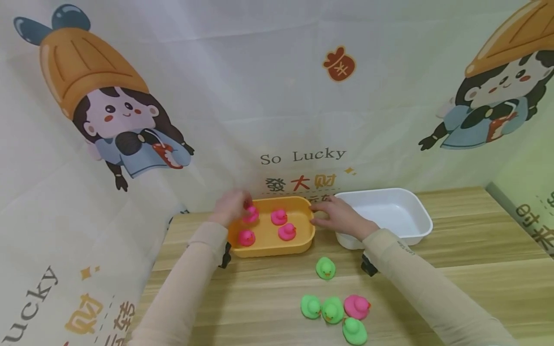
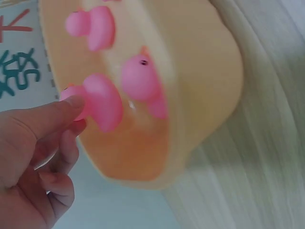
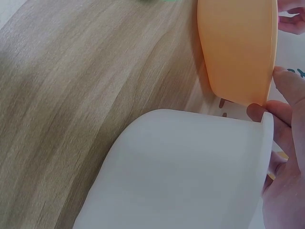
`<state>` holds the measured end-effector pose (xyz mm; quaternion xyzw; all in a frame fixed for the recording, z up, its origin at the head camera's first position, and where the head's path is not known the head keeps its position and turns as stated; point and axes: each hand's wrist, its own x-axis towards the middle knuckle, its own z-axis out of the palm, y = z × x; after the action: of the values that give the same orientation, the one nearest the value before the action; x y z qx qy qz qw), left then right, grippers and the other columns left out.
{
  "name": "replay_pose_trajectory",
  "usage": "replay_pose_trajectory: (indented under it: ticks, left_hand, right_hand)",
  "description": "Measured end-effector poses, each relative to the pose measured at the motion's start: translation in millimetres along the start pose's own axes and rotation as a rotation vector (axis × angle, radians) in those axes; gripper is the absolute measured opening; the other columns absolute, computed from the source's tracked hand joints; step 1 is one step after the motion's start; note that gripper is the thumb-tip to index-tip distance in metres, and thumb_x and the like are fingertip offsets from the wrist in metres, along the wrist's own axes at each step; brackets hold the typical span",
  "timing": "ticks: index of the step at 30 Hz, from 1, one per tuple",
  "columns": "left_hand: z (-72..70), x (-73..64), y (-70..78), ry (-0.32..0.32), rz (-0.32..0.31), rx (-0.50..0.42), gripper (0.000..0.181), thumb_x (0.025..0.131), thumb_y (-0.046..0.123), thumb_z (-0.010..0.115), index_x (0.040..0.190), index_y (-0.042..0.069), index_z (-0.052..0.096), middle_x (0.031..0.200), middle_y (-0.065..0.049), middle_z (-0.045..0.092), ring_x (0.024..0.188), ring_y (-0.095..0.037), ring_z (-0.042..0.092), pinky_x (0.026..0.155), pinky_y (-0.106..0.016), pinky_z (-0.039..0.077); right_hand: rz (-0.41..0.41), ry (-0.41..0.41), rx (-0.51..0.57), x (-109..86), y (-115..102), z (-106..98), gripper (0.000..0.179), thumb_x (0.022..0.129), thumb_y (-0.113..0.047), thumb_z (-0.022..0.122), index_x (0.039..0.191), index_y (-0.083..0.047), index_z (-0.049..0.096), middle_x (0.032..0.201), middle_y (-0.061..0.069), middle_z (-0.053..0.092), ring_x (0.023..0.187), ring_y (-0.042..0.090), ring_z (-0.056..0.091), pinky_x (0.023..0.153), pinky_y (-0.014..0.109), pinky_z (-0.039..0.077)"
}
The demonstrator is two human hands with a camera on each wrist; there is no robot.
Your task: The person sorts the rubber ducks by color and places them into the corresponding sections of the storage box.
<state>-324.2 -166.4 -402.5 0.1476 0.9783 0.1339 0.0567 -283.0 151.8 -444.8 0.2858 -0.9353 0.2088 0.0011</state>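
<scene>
Right now I have both forearms stretched forward and angled inward, the left sleeve [image 1: 183, 278] on one side and the right sleeve [image 1: 437, 283] on the other. My left hand [image 1: 231, 207] bends down over the far left corner of the orange tray [image 1: 268, 250]; its thumb and forefinger are closed on the head end of a pink duck [image 2: 105, 105], the other fingers curled beneath. That duck is inside the tray, with three other pink ducks [image 1: 279, 217] around it. My right hand [image 1: 339, 216] lies across the left rim of the white tub [image 1: 391, 216], fingers extended and slightly spread, thumb and fingertip at the tray's right end; I can't tell how firmly they press.

Only a narrow strip of table [image 1: 459, 235] separates tray and tub, and that hand spans it. Behind both containers, the table's far edge is close, against the printed cloth [image 1: 242, 120]. More wood runs right of the tub. Nearer me, a lone green duck [image 1: 326, 268] sits before the gap, ahead of a cluster of three green ducks [image 1: 333, 310] and one loose pink duck [image 1: 356, 306].
</scene>
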Motion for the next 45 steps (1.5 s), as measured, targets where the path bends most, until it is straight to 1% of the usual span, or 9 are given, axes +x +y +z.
replay_pose_trajectory:
  ticks: [4, 9, 14, 20, 25, 29, 32, 40, 45]
  left_hand:
    - [6.5, -1.0, -2.8, -0.002, -0.011, 0.055, 0.018, 0.088, 0.006, 0.082, 0.102, 0.003, 0.072, 0.102, -0.011, 0.068, 0.096, -0.030, 0.061, 0.091, -0.044, 0.054]
    - [10.5, -5.0, -4.7, 0.009, -0.007, 0.137, 0.013, 0.086, 0.003, 0.080, 0.098, 0.003, 0.074, 0.096, -0.011, 0.068, 0.092, -0.029, 0.060, 0.086, -0.044, 0.055]
    - [14.3, -7.4, -4.0, 0.008, -0.005, 0.170, 0.007, 0.087, 0.003, 0.079, 0.093, 0.005, 0.075, 0.091, -0.009, 0.069, 0.087, -0.028, 0.060, 0.083, -0.042, 0.055]
    - [20.5, -6.9, -4.5, 0.000, -0.021, 0.199, 0.006, 0.090, 0.003, 0.077, 0.095, 0.006, 0.076, 0.091, -0.008, 0.069, 0.086, -0.027, 0.059, 0.083, -0.041, 0.055]
    - [24.0, -6.3, -6.4, -0.017, -0.024, 0.192, 0.006, 0.090, 0.001, 0.076, 0.093, 0.007, 0.075, 0.089, -0.007, 0.068, 0.083, -0.026, 0.059, 0.080, -0.040, 0.055]
    - [23.4, -7.1, -6.3, -0.024, -0.035, 0.178, 0.006, 0.090, 0.003, 0.076, 0.095, 0.006, 0.075, 0.092, -0.009, 0.069, 0.086, -0.027, 0.060, 0.083, -0.041, 0.055]
    - [21.7, -8.0, -6.9, -0.028, -0.048, 0.144, 0.009, 0.091, 0.005, 0.077, 0.099, 0.005, 0.074, 0.097, -0.010, 0.070, 0.089, -0.027, 0.061, 0.086, -0.043, 0.056]
    - [12.9, -7.5, -9.2, 0.005, -0.027, 0.060, 0.017, 0.095, 0.011, 0.075, 0.108, 0.001, 0.072, 0.097, -0.012, 0.068, 0.091, -0.030, 0.061, 0.087, -0.045, 0.054]
    - [9.7, -14.0, -5.8, 0.033, 0.003, 0.016, 0.020, 0.097, 0.012, 0.073, 0.113, 0.000, 0.072, 0.103, -0.014, 0.070, 0.096, -0.031, 0.062, 0.091, -0.045, 0.054]
  right_hand:
    - [-0.003, 0.004, 0.003, 0.6, -1, 1, 0.046, 0.099, -0.034, 0.071, 0.135, -0.004, 0.069, 0.132, 0.013, 0.070, 0.117, 0.035, 0.058, 0.103, 0.052, 0.046]
    - [0.005, -0.007, 0.008, 2.0, -2, 3, 0.047, 0.099, -0.035, 0.071, 0.136, -0.006, 0.068, 0.133, 0.012, 0.070, 0.116, 0.033, 0.057, 0.102, 0.050, 0.047]
    - [0.014, -0.012, 0.018, 1.3, -4, 3, 0.048, 0.099, -0.035, 0.071, 0.136, -0.005, 0.068, 0.133, 0.012, 0.070, 0.114, 0.032, 0.057, 0.101, 0.050, 0.047]
    - [0.011, -0.012, 0.029, 1.0, -5, 4, 0.047, 0.100, -0.035, 0.071, 0.136, -0.005, 0.068, 0.134, 0.012, 0.070, 0.115, 0.033, 0.057, 0.102, 0.050, 0.047]
    - [-0.002, -0.005, 0.024, 1.0, -5, 6, 0.047, 0.100, -0.034, 0.070, 0.135, -0.004, 0.068, 0.133, 0.013, 0.070, 0.113, 0.032, 0.057, 0.099, 0.050, 0.047]
    - [-0.009, -0.003, 0.025, 0.4, -6, 5, 0.047, 0.100, -0.034, 0.070, 0.135, -0.003, 0.068, 0.133, 0.013, 0.070, 0.112, 0.032, 0.057, 0.099, 0.049, 0.047]
    - [-0.008, -0.005, 0.020, 0.7, -6, 5, 0.047, 0.100, -0.033, 0.070, 0.136, -0.004, 0.068, 0.132, 0.013, 0.070, 0.112, 0.032, 0.057, 0.099, 0.049, 0.047]
    - [0.012, -0.014, 0.024, 1.6, -2, 1, 0.046, 0.100, -0.034, 0.070, 0.137, -0.005, 0.068, 0.134, 0.012, 0.069, 0.117, 0.033, 0.057, 0.103, 0.050, 0.047]
    - [0.013, -0.014, 0.013, 1.7, 2, 2, 0.047, 0.100, -0.034, 0.070, 0.137, -0.005, 0.068, 0.135, 0.013, 0.069, 0.118, 0.033, 0.056, 0.103, 0.051, 0.046]
